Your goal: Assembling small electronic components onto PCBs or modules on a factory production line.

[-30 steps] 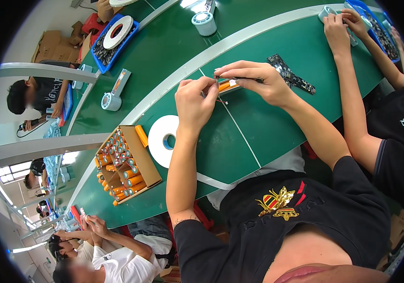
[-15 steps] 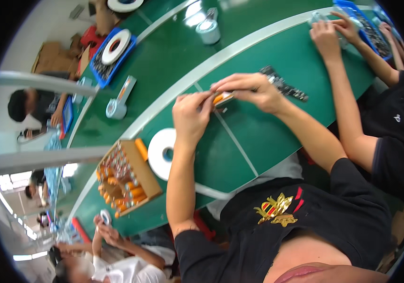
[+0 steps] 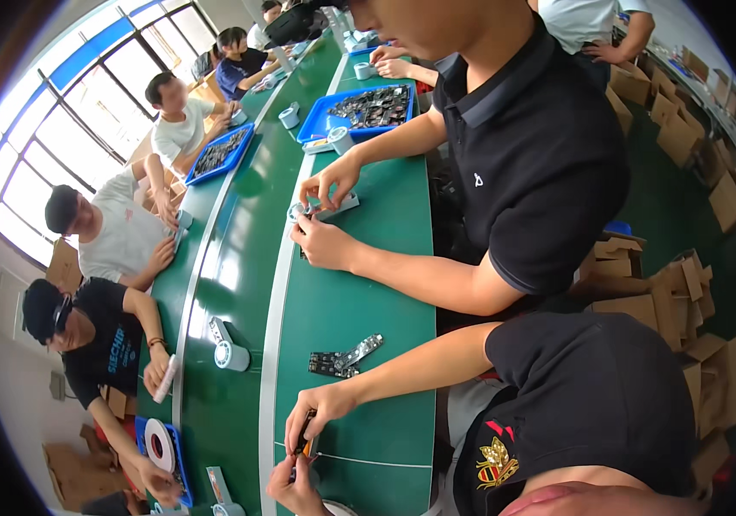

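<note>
Green worktable (image 3: 376,301), white lengthwise strip. Your R hand (image 3: 323,408): fingers closed on blk. part (image 3: 306,430), held up nr. view's lower edge, orange piece (image 3: 308,449) just beside. Your L hand (image 3: 296,490): at part's lower end, fingers bunched; can't tell what they grip. Nearby: loose circuit boards (image 3: 359,352), overlapping. Ctr. blue tray (image 3: 316,123): dk. boards, heaped. Upper-L blue tray (image 3: 225,168): dk. parts. Lower-L blue tray (image 3: 181,460): white roll (image 3: 168,453) atop. Cartons (image 3: 679,138), floor R: contents unclear.

A dark strip (image 3: 306,427) — orange piece (image 3: 308,447) (partly hidden) alongside — slants between the fingers (image 3: 292,426).
</note>
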`<state>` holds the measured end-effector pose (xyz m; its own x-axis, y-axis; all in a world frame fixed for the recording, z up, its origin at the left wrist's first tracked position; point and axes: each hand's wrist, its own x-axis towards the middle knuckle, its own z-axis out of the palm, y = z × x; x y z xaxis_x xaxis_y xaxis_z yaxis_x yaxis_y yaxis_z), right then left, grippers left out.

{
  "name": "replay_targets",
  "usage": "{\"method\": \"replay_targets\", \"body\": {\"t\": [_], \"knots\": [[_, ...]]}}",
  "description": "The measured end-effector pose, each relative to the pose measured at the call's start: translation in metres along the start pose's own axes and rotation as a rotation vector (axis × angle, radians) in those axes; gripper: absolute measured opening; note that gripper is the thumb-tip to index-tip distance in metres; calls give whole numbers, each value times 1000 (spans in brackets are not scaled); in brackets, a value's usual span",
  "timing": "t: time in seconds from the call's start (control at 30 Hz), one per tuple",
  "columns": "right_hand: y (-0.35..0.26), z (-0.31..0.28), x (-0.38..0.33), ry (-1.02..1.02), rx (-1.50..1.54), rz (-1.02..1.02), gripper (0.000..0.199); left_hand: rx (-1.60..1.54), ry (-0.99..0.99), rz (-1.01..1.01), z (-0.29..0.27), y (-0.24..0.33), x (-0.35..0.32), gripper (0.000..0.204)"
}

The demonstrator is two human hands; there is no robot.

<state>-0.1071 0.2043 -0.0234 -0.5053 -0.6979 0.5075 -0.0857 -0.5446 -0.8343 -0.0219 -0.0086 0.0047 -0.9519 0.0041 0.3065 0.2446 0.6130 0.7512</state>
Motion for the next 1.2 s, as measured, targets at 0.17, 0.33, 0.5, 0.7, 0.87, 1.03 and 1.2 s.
{"method": "replay_targets", "body": {"t": [0.17, 0.33, 0.5, 0.7, 0.87, 1.03, 1.2], "knots": [[11, -2, 4, 28, 5, 56, 31, 50, 4, -38, -6, 2, -6, 15], [5, -27, 5, 92, -280, 249, 28, 64, 10, -6, 3, -11, 2, 16], [-23, -31, 37, -72, -420, 346, 25, 59, 131, 165, -1, 4, -3, 33], [-8, -38, 21, 61, -332, 354, 28, 287, -269, 276, -6, 28, -2, 45], [-13, -31, 13, 83, -354, 310, 29, 354, -248, 340, 2, 18, -2, 26], [-17, -25, 10, 116, -338, 329, 29, 273, -101, 111, 2, 16, -11, 6], [1, -29, 20, 103, -281, 345, 25, 204, 10, 194, -5, -12, -8, 10]]}}
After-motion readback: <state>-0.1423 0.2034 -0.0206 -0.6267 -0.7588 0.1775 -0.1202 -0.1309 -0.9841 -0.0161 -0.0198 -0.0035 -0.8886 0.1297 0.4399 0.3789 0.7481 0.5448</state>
